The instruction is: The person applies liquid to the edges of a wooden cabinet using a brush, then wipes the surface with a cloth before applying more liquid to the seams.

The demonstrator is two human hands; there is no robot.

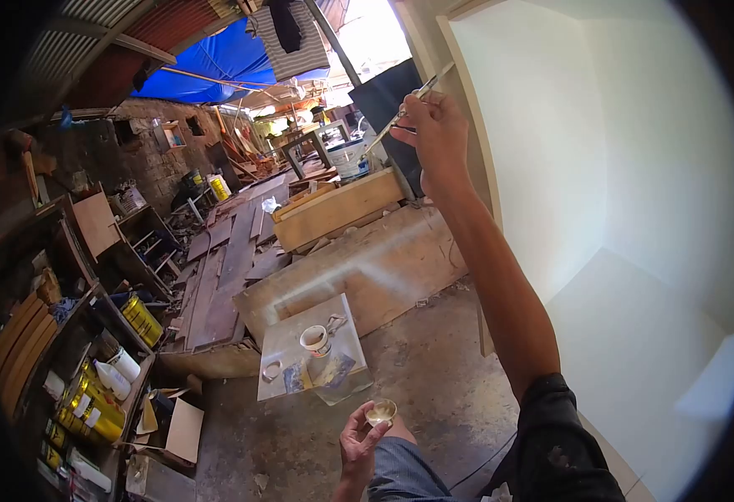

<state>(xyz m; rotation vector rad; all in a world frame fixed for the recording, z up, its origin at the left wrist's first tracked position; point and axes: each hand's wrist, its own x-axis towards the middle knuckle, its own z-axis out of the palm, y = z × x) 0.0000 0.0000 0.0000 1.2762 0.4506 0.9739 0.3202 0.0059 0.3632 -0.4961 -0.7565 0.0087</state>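
Note:
Up at the cabinet's edge, my right hand [438,134] is closed around a slim paintbrush [431,82]. The brush slants, with its upper end right at the pale wooden front edge [469,92] of a white-lined cabinet [526,109]. Lower down, above my knee, my left hand [357,443] grips a small round cup [381,412] by its side. Some pale, yellowish stuff shows inside the cup.
A low board-topped stand [346,326] holds a white tub [315,340], a ring of tape [273,370] and sandpaper sheets [333,372]. Behind it lie a long wooden panel [409,259] and a box [342,209]. Shelves with yellow cans [91,410] line the left.

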